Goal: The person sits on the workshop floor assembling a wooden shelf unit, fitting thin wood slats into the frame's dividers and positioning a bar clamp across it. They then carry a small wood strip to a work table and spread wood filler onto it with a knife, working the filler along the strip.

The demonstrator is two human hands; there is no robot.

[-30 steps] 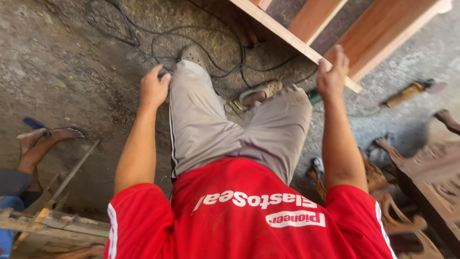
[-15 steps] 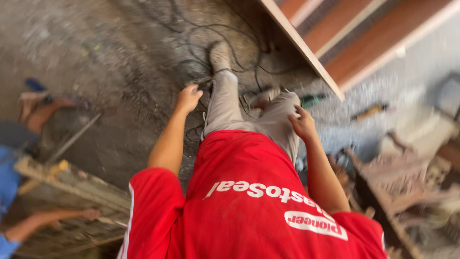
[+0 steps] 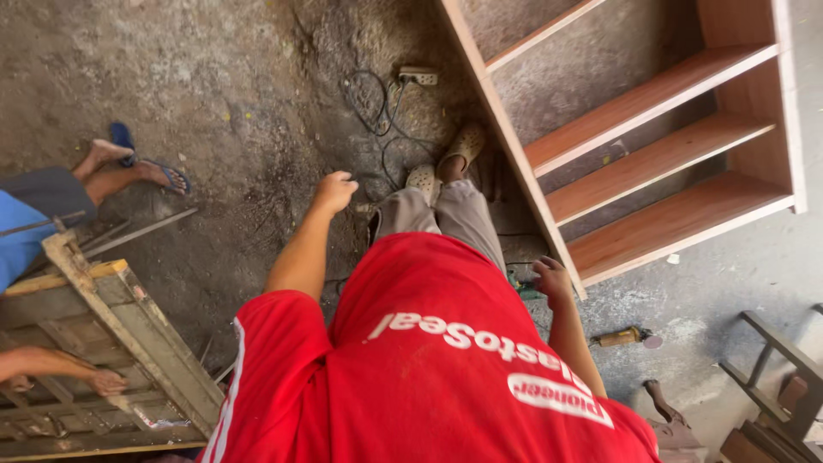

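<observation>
In the head view, the left hand is curling into an empty loose fist at centre frame; the right hand is half-closing just beside a green power tool at centre right, touching unclear. The tangled black cables could be snagging the beige clogs; the brown wooden shelf unit is crowding the right.

A red shirt with white lettering tops grey-beige trousers and tan clogs, beside a reddish-brown wooden shelf unit, blue flip-flops and mottled grey-brown floor.
</observation>
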